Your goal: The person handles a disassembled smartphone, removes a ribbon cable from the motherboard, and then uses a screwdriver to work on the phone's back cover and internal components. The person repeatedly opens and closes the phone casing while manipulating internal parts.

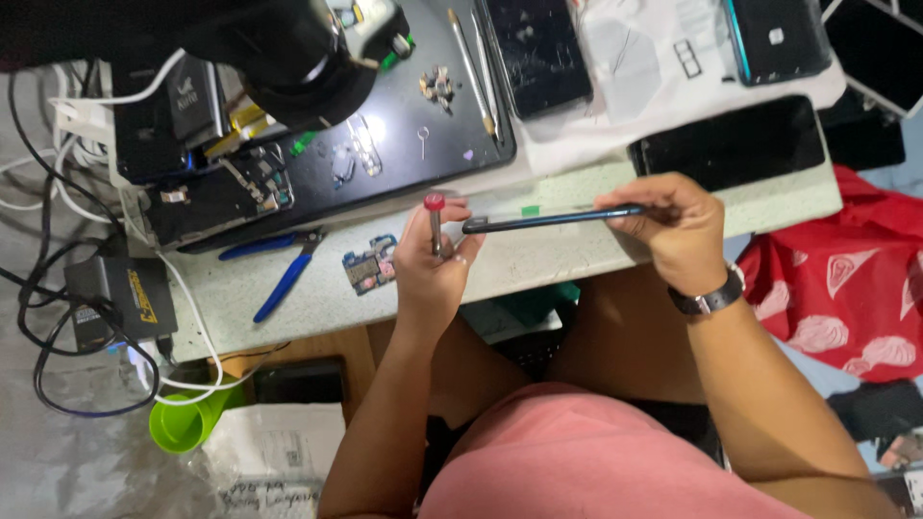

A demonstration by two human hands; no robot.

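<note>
My left hand [433, 264] grips a small screwdriver [435, 219] with a red cap, held upright above the bench edge. My right hand [673, 226] holds a thin dark phone [553, 219] edge-on by its right end. The phone's left end reaches my left hand and lies next to the screwdriver shaft. A black watch [710, 298] sits on my right wrist. Both hands hover over the pale bench top [538, 259], just in front of my lap.
A small blue circuit board [370, 266] and blue-handled pliers [284, 279] lie left of my hands. A dark mat [404, 115] carries parts, tweezers and a microscope head [288, 58]. Several phones [731, 144] lie behind. Cables and a black power box [125, 298] crowd the left. Red bag [846, 279] at right.
</note>
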